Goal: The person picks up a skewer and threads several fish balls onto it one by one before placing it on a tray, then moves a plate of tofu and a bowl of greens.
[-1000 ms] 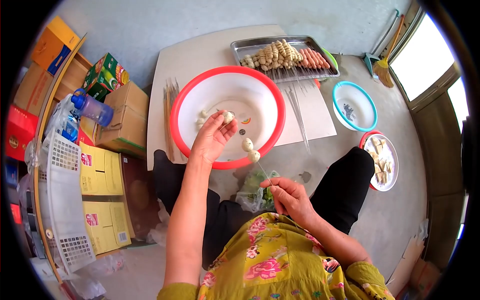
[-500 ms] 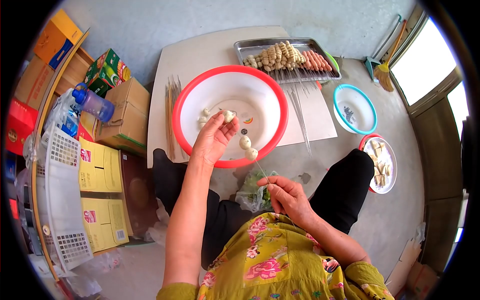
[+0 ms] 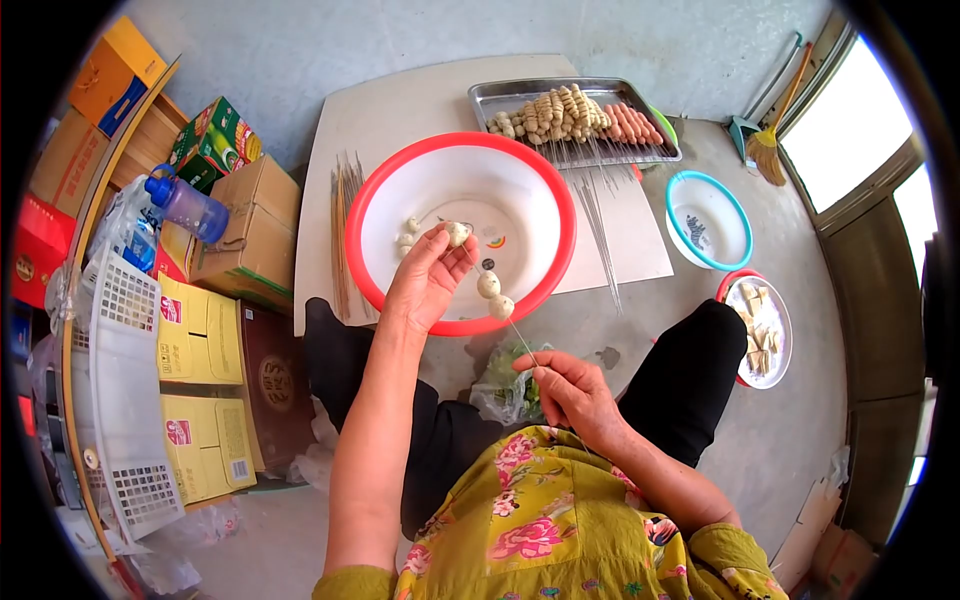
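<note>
My left hand (image 3: 428,280) is closed around a peeled quail egg (image 3: 458,233), pale with dark specks, held over the large white basin with a red rim (image 3: 362,215). Thin and metallic, a skewer (image 3: 519,338) is pinched in my right hand (image 3: 572,392) above my lap. Two threaded quail eggs (image 3: 495,296) sit side by side near its upper end, which points up toward the egg in my left fingers. Several more eggs (image 3: 405,240) lie at the left inside the basin.
A metal tray (image 3: 487,95) at the table's back holds filled skewers, some with sausages (image 3: 632,122). Bare skewers (image 3: 347,235) lie left of the basin. On the floor at right stand a blue-rimmed basin (image 3: 740,215) and a bowl of pale pieces (image 3: 765,330). Boxes (image 3: 245,230) line the left.
</note>
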The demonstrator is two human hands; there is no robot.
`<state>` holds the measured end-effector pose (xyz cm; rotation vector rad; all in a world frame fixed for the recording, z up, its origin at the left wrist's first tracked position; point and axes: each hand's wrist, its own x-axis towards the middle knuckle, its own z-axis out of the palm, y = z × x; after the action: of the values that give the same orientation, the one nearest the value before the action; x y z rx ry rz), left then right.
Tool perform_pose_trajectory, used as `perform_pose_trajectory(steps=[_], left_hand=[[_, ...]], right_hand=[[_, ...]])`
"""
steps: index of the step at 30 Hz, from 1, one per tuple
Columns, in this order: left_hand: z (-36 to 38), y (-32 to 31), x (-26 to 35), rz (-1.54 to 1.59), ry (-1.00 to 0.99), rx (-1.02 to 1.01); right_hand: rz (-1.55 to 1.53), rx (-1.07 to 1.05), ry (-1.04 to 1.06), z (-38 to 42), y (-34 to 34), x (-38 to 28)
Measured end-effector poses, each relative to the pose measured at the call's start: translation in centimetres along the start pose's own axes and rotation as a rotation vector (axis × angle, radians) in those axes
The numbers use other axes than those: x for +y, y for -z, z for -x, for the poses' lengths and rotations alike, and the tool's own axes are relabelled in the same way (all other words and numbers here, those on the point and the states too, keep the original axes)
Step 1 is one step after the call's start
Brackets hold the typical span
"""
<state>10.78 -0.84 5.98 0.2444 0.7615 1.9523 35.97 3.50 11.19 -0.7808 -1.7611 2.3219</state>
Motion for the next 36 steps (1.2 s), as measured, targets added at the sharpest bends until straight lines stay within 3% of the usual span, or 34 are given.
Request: perform_pose_trajectory(steps=[36], left_hand=[[0.9, -1.1, -0.3, -0.066, 0.061, -0.075]], right_hand=[[0.024, 0.035, 0.077, -2.3, -0.3, 0.4]])
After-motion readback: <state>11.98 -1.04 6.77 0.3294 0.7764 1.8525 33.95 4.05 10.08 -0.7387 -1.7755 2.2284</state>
